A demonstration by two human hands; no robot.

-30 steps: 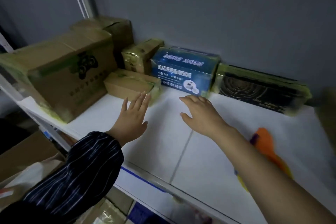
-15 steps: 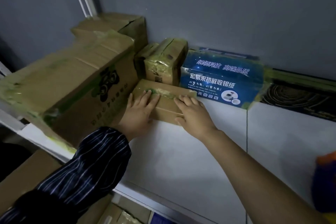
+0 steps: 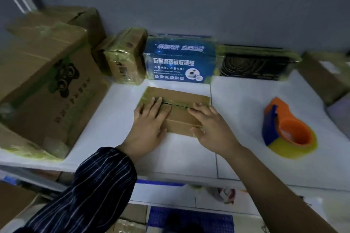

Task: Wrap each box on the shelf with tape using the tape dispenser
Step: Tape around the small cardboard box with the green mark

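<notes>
Lying under left grip [image 3: 149,122], right grip [image 3: 213,128]: box [image 3: 179,118]

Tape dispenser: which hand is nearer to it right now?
Right. The right hand rests on the right end of the small cardboard box, with bare shelf between it and the tape dispenser. The left hand lies on the box's left end, farther away.

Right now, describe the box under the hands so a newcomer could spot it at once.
On the white shelf, look in front of the blue printed box at the back wall. There lies a flat brown cardboard box, with the left hand and right hand resting on it. Unlike its neighbours it is low, flat and forward of the back row.
</notes>
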